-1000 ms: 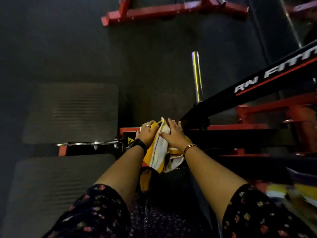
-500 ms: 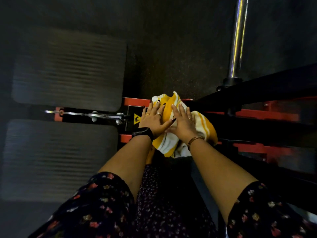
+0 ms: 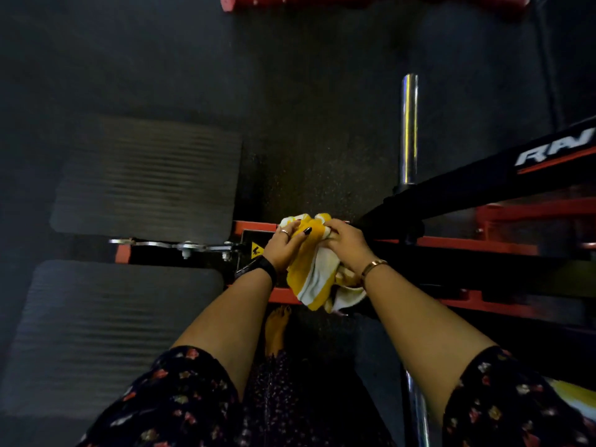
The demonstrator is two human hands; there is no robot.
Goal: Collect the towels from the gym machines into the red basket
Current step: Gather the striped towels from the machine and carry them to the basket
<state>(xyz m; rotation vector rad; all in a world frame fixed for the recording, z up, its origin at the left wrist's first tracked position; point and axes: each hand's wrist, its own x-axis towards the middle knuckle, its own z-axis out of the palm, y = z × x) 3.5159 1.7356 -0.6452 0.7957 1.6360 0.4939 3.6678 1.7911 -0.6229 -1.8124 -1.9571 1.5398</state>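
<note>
Towel (image 3: 314, 275) now bunched tighter, long axis hanging toward viewer; left hand (image 3: 285, 245), right hand (image 3: 346, 245) fingers clamped on it.

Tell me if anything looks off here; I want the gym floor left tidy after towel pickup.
Nothing looks damaged or spilled. The yellow-and-white towel is bunched in the left hand and right hand, above the red machine frame. One oddity: a bare foot stands on the dark floor by the machine.

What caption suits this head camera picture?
Both hands, left and right, bunch a yellow-and-white towel above a red-framed gym machine.
</note>
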